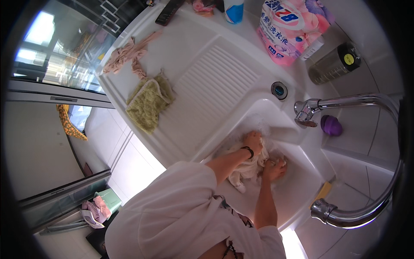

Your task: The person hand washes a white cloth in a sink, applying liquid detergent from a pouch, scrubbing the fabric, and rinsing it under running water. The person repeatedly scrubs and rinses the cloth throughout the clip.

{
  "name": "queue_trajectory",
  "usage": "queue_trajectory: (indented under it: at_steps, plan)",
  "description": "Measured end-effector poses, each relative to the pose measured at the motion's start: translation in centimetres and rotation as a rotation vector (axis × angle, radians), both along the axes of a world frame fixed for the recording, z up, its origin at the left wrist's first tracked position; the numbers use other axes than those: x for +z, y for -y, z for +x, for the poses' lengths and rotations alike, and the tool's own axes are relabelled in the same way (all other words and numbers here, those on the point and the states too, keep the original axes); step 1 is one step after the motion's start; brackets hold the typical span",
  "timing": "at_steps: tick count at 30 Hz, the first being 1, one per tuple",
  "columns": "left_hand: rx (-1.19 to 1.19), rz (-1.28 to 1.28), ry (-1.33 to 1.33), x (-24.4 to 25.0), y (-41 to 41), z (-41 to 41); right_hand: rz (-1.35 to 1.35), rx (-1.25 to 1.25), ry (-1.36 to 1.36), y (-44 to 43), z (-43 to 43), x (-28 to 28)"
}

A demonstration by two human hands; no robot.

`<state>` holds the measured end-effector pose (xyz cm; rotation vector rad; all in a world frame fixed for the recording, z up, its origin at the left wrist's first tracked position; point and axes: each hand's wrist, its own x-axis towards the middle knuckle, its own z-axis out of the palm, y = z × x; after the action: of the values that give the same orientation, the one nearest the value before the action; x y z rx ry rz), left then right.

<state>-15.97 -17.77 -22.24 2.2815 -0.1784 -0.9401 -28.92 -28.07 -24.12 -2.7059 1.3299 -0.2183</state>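
In the white laundry sink, soapy water surrounds a wet cream-coloured cloth. My left hand, with a dark band on its wrist, is closed on the cloth's upper part near the foam. To the right, my right hand grips another part of the same cloth, its fingers curled. The cloth hangs bunched between and below the two hands. Beside the basin, the ribbed washboard is part of the white counter.
A green cloth and a thin pink garment lie on the counter. Along the back stand a pink laundry detergent pouch, a blue and white container and a bottle. A chrome faucet arches at the right, past a purple object.
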Motion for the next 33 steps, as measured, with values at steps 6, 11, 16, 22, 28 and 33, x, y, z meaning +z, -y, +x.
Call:
queue_trajectory:
  at_steps: [6, 11, 16, 22, 28, 33]
  plan:
    - [0.447, -0.62, -0.734, 0.4, 0.8, -0.5, 0.761, -0.111, 0.481, -4.5, 3.6, 6.3]
    - [0.562, -1.132, -1.404, 0.4, 0.3, -2.4, 0.261, 0.381, 0.463, -8.4, 3.9, 12.7]
    - [0.329, -0.872, -1.27, 1.7, 0.2, -5.0, 0.034, 0.575, 0.555, -7.7, 4.6, 12.3]
    - [0.014, -0.365, -0.672, 6.6, -0.2, -1.8, 0.557, -0.135, 0.546, 1.3, 3.3, 6.6]
    - [0.466, -0.182, -0.223, 0.9, -1.4, -0.3, 0.286, -0.414, 0.236, 0.3, 1.5, -0.4]
    - [0.32, -0.129, -0.114, 0.6, -1.0, 1.2, 0.284, 0.282, -0.158, -1.0, 0.6, -0.6]
